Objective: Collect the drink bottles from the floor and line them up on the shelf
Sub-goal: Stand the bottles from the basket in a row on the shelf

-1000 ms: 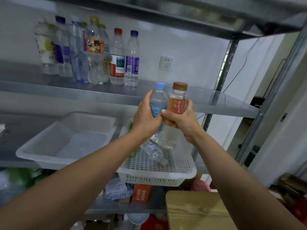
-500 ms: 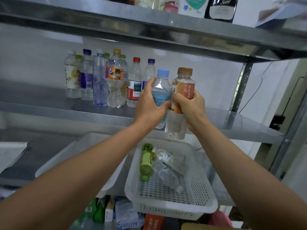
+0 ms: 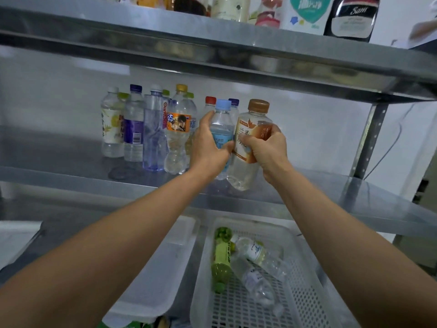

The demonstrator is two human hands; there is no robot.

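A steel shelf (image 3: 71,171) against a white wall; a white basket (image 3: 201,268) below.
The blue-capped bottle (image 3: 221,129) and brown-capped bottle (image 3: 250,129) are over the shelf, right of the bottle row (image 3: 153,133), long axes near upright, caps up; the left hand (image 3: 208,147) grasps the first; the right hand (image 3: 264,147) the second.

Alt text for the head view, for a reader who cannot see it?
The left hand grips a blue-capped bottle and the right hand a brown-capped bottle at a steel shelf, beside a row of standing bottles. Below, a white basket holds three bottles lying down.
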